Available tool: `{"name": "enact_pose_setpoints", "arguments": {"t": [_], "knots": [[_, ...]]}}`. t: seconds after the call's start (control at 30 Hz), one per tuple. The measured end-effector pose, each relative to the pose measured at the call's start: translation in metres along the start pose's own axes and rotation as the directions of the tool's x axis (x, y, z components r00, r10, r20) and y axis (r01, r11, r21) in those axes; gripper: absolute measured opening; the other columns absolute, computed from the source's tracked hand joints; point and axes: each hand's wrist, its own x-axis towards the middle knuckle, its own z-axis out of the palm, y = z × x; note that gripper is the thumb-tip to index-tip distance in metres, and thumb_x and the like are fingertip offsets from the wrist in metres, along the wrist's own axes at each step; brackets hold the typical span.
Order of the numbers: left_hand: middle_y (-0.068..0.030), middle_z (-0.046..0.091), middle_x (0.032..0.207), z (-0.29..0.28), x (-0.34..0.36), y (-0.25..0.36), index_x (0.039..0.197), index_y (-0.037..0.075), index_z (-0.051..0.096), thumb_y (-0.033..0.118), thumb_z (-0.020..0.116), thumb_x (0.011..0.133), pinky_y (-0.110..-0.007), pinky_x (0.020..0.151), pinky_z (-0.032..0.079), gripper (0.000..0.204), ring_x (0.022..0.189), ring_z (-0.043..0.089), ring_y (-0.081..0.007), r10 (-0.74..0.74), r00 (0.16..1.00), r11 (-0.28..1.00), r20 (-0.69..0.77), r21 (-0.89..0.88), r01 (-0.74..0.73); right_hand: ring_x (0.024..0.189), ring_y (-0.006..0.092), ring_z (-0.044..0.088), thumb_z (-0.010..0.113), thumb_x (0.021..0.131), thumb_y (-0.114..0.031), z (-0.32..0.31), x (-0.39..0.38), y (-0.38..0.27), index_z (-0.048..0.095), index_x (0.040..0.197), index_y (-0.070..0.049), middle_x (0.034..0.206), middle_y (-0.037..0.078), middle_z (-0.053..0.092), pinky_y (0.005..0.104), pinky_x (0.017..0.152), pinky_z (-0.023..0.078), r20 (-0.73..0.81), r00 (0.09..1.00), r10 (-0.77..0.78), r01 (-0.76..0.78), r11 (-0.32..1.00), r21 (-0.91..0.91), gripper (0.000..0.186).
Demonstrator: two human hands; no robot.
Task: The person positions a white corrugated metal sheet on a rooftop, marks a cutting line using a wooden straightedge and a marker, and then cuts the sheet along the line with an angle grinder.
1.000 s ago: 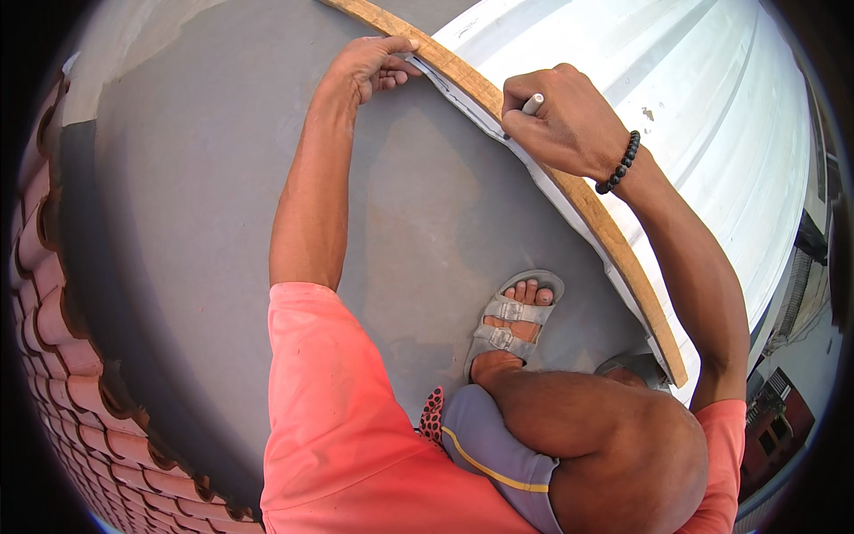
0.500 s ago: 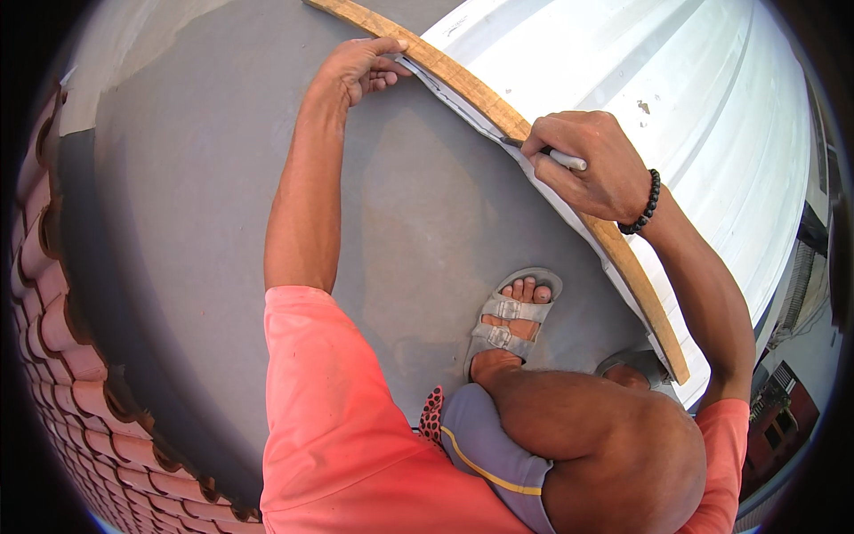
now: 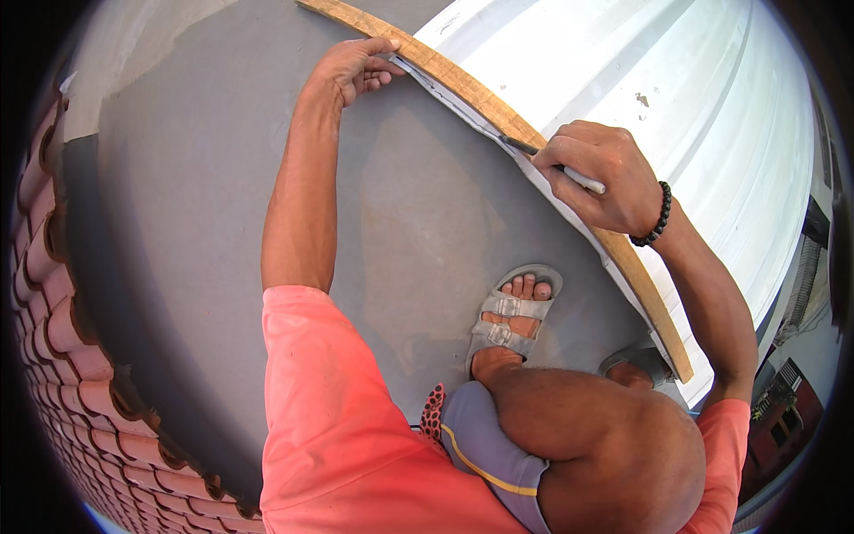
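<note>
A long wooden batten point(image 3: 498, 111) is laid as a straightedge along the edge of a white ribbed metal sheet point(image 3: 640, 98), running from about 11 o'clock down to 4 o'clock across the grey floor point(image 3: 205, 222). The far end of the batten is pressed down by the left hand point(image 3: 351, 71), fingers spread flat upon it, nothing being gripped. A pen-like marker point(image 3: 556, 167) is pinched in the closed grip of the right hand point(image 3: 600, 173), its dark tip set against the batten's lower edge roughly at mid-length, toward 1 o'clock from the frame's centre. A faint dark line seems to be drawn along the sheet's edge between the left hand and the tip; that stretch is judged marked. From the tip down to the near end, beside the sandalled foot point(image 3: 511, 316), no line can be made out, so about half is judged left.
</note>
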Motion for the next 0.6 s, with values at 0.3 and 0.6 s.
{"name": "enact_pose_setpoints", "arguments": {"t": [0.3,0.6], "knots": [[-0.0160,0.068,0.081,0.000,0.001,0.001,0.105,-0.002,0.061,0.020,0.070,0.084,-0.020,0.050,0.046,0.031,0.055,0.056,-0.0098,-0.032,0.999,0.999,-0.021,0.001,0.032,0.061,0.0246,0.054,0.066,0.068,-0.001,0.000,-0.032,-0.010,0.058,0.078,-0.005,0.065,0.007,0.052,0.0372,0.058,0.045,0.138,0.990,-0.020,0.035,0.994,-0.103,0.014],[-0.0164,0.068,0.083,0.000,0.001,0.001,0.105,-0.002,0.061,0.020,0.068,0.085,-0.021,0.051,0.046,0.031,0.057,0.057,-0.0098,-0.024,1.000,1.000,-0.007,-0.001,0.024,0.064,0.0206,0.053,0.068,0.068,0.000,0.019,-0.036,-0.008,0.059,0.087,-0.006,0.074,0.005,0.052,0.0346,0.057,0.042,-0.026,0.991,-0.128,0.121,0.974,-0.193,0.022]]}}
